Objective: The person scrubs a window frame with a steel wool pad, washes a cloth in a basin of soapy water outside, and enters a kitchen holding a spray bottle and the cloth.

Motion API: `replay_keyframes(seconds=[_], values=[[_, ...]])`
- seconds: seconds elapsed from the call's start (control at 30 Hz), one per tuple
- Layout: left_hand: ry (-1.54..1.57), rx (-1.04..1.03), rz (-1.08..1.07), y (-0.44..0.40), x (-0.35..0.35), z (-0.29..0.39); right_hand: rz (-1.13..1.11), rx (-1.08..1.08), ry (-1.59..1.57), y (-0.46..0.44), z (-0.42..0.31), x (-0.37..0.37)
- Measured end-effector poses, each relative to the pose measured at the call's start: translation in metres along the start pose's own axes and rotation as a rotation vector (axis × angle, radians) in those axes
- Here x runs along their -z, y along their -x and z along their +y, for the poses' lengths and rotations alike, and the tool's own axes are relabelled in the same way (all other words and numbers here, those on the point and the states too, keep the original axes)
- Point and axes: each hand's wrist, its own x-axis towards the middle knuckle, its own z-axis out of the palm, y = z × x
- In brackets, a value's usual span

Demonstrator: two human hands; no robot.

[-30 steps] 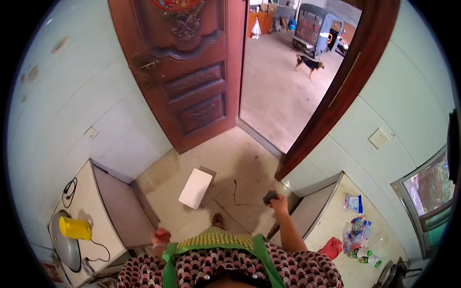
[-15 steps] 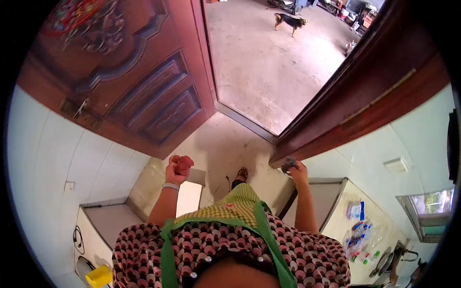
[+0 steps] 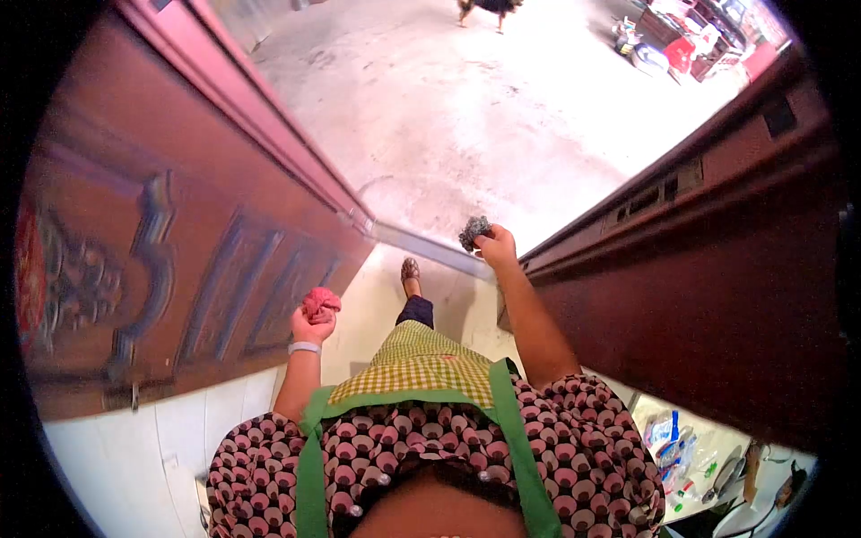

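Observation:
My left hand (image 3: 309,330) is closed around a crumpled pinkish-red cloth (image 3: 321,305), held out near the left door leaf. My right hand (image 3: 498,246) grips a dark grey steel wool scrubber (image 3: 473,232) between thumb and fingers, stretched forward over the doorway. Below the hands, the green checked apron (image 3: 426,359) covers my front. One foot in a brown patterned shoe (image 3: 410,272) stands on the pale floor just inside the threshold.
A carved brown door leaf (image 3: 179,242) stands at the left, another dark leaf (image 3: 700,287) at the right. Between them lies the metal threshold (image 3: 435,249). Outside, a dog (image 3: 491,7) is partly cut off at the top. Plastic bags (image 3: 673,448) lie on a counter at lower right.
I have moved forward to the doorway, and the view has shifted. My right hand, with the scrubber, has reached forward and inward. My left hand still holds the cloth.

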Motion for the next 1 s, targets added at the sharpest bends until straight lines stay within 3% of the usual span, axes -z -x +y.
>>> replay_keyframes(seconds=[0.07,0.13,0.23,0.33,0.4,0.43,0.47,0.67,0.77,0.87,0.93,0.97,1.0], values=[[0.082,0.088,0.039,-0.029,-0.035,0.006,0.067,0.029,0.022,-0.028,-0.021,0.000],[0.168,0.217,-0.110,-0.098,-0.057,0.021,0.117,0.060,0.036,-0.074,-0.031,0.004],[-0.055,0.249,-0.004,-0.132,-0.133,0.008,0.183,0.011,0.039,-0.111,-0.064,0.034],[-0.240,0.408,-0.100,-0.154,-0.228,-0.024,0.332,-0.119,0.074,-0.154,-0.102,0.085],[-0.234,0.341,0.007,-0.188,-0.286,-0.058,0.407,-0.146,-0.144,-0.191,-0.121,0.123],[-0.231,0.385,-0.051,-0.173,-0.219,0.028,0.502,-0.107,-0.165,-0.107,-0.110,0.031],[-0.257,0.479,-0.117,-0.178,-0.239,0.031,0.545,-0.107,-0.172,-0.115,-0.117,0.037],[-0.301,0.588,-0.152,-0.184,-0.293,0.036,0.946,-0.112,-0.557,-0.080,-0.139,0.081],[-0.299,0.537,-0.090,-0.158,-0.346,0.028,1.047,-0.105,-0.726,-0.075,-0.122,0.111],[-0.283,0.514,-0.201,-0.185,-0.400,-0.009,1.138,-0.084,-1.010,-0.105,-0.091,0.169],[-0.348,0.277,-0.035,-0.209,-0.436,-0.034,1.103,-0.063,-1.190,-0.131,-0.064,0.212],[-0.296,0.305,-0.486,-0.222,-0.436,-0.047,1.094,-0.077,-1.232,-0.139,-0.060,0.229],[-0.303,0.366,-0.567,-0.248,-0.446,-0.052,1.087,-0.099,-1.274,-0.147,-0.062,0.248]])
